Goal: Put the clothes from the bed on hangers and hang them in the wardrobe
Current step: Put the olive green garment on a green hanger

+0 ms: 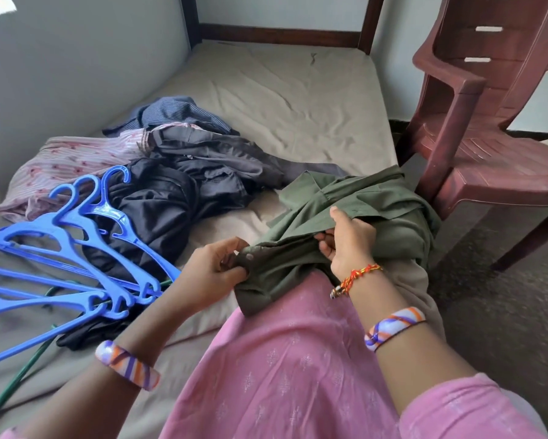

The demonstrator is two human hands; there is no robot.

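Head view: to your left, a heap of dark clothes (pixel 184 185) lies on the bed (pixel 298 99), with a pink striped garment (pixel 67 163) behind it by the wall. Blue hangers (pixel 76 248) fan out over the heap's near edge, hooks pointing away from you. A maroon plastic chair (pixel 488 137) stands just beside the bed's right edge. The green garment (pixel 355 223) lies bunched at that edge and over your lap, long axis running from you toward the chair. Your left hand (pixel 215 267) pinches its near hem; your right hand (pixel 348 239) grips a fold.
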